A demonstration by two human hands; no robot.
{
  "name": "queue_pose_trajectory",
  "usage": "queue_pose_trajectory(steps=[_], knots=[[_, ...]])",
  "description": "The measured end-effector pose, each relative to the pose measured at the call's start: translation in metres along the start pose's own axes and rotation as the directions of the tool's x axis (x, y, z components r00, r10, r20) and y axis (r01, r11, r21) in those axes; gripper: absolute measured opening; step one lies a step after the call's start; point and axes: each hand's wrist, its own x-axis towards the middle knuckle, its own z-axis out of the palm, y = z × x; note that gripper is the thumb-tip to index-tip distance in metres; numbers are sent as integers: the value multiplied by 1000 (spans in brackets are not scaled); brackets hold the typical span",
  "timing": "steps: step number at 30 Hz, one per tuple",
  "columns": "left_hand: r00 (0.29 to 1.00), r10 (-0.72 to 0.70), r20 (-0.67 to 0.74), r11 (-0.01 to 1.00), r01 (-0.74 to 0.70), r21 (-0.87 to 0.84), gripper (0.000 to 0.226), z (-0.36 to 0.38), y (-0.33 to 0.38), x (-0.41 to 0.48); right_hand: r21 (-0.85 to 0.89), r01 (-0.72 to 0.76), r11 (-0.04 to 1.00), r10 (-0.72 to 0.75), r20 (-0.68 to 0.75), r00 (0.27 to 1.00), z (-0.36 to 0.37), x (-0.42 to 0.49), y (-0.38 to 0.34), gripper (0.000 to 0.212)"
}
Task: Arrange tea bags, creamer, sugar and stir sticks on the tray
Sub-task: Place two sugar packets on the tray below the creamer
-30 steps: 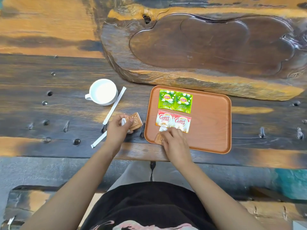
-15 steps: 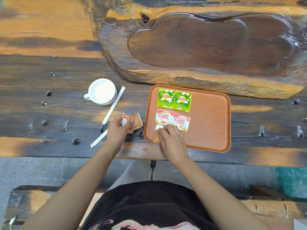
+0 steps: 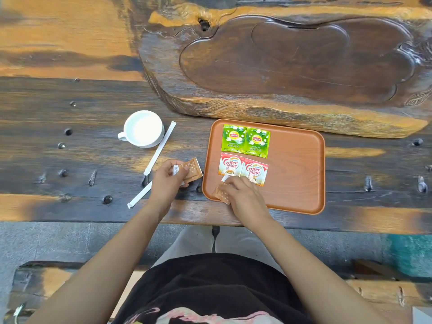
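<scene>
Head view showed the tray (image 3: 294,174) half filled: two tea bags (image 3: 245,141) at its far left, two creamers (image 3: 243,169) just below. The right hand (image 3: 243,197) pressed a tan sugar packet (image 3: 221,195) into the near-left corner; the left hand (image 3: 167,181) pinched another sugar (image 3: 192,170) over the bench (image 3: 70,160). Two stir sticks (image 3: 159,148) (white, paper-wrapped) lay beside the cup (image 3: 142,128), not yet moved.

Left hand (image 3: 167,181) raised, fingers curled closed, right hand (image 3: 243,197) palm down, fingertips pinched together
</scene>
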Motion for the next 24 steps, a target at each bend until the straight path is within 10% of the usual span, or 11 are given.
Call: queue_pose_trajectory(steps=[20, 24], knots=[[989, 3, 150, 992, -22, 125, 16, 12, 5, -3, -2, -264, 964, 263, 111, 958, 0, 15, -17, 36], [973, 24, 228, 987, -59, 148, 22, 23, 10, -11, 447, -450, 773, 464, 85, 882, -14, 19, -18, 20]])
